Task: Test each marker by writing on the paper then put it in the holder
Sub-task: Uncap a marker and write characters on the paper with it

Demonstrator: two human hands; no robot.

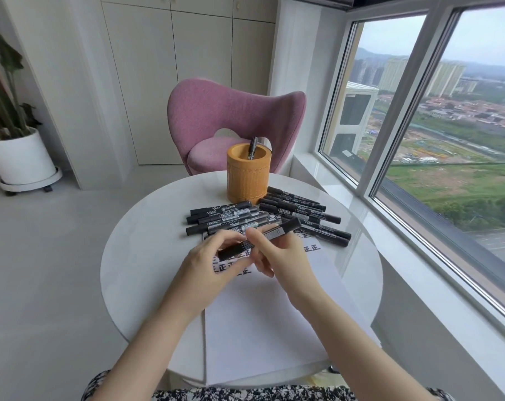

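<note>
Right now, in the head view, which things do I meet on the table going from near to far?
Paper → left hand and right hand holding a marker → loose markers → holder.

High-rise apartment nook: pink chair (234, 125), potted plant (11, 117), city-view window (447, 117).

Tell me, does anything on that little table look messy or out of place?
Only mildly: the loose markers lie in two untidy piles behind the paper, some overlapping its top edge, and just one marker stands in the holder. Nothing looks spilled or broken.
</note>
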